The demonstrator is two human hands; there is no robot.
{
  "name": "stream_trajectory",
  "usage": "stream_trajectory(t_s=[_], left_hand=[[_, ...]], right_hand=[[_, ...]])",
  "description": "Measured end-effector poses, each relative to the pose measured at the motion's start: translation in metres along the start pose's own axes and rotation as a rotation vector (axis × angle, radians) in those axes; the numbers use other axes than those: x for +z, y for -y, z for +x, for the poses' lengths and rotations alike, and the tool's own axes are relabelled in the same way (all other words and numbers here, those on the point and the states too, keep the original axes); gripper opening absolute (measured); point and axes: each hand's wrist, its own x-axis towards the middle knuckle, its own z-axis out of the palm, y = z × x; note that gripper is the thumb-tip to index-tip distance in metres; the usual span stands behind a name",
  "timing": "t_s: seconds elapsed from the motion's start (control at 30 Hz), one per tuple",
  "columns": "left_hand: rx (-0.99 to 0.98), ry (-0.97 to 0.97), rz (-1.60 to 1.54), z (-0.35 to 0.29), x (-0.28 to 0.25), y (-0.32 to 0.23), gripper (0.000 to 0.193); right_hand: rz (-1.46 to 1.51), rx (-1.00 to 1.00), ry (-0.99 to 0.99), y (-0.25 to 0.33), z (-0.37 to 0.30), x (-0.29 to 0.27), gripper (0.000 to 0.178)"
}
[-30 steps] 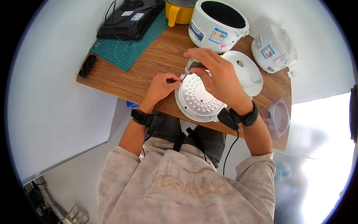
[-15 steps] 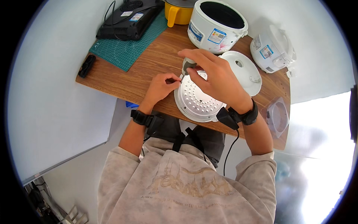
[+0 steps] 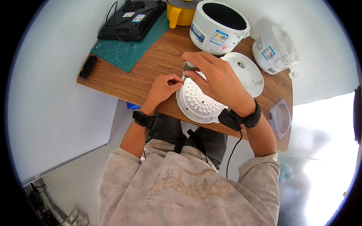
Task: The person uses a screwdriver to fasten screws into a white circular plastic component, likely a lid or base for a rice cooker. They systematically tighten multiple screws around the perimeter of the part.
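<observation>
The dimpled round lid (image 3: 200,101) reaches the near edge of the worktop (image 3: 145,69). At its upper-left rim, the right hand (image 3: 222,77) has its grip closed around a grey tool (image 3: 189,66). The left hand (image 3: 164,88) touches its left rim; whether that grip pinches anything, I cannot tell. Bare wood opens leftward; a white cover (image 3: 247,73) crowds its upper right.

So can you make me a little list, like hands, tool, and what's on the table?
Left hand: left hand, fingertips at the plate's edge; can't tell if holding anything
Right hand: right hand, gripping the tool
Tool: screwdriver, pointing down
Worked on: silver plate, bumpy
Behind plate: white cover, open cooker
Far right: small cooker
Far left: green mat
Table: brown table
</observation>
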Motion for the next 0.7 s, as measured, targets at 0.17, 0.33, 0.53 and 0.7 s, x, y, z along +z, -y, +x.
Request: stream_trajectory(t_s=[0.17,0.33,0.53,0.7], left_hand=[[0.008,-0.012,-0.012,0.0,0.001,0.001,0.019],[0.019,-0.022,-0.005,0.0,0.002,0.003,0.02],[0.046,-0.023,-0.001,0.0,0.003,0.006,0.022],[0.096,0.006,-0.058,0.0,0.004,0.017,0.029]], right_hand=[[-0.033,0.068,0.03,0.001,-0.003,-0.005,0.035],[-0.07,0.072,0.03,0.002,-0.003,-0.009,0.035],[-0.203,0.007,0.05,0.004,-0.001,-0.006,0.035],[-0.327,-0.093,0.023,0.001,0.001,-0.004,0.033]])
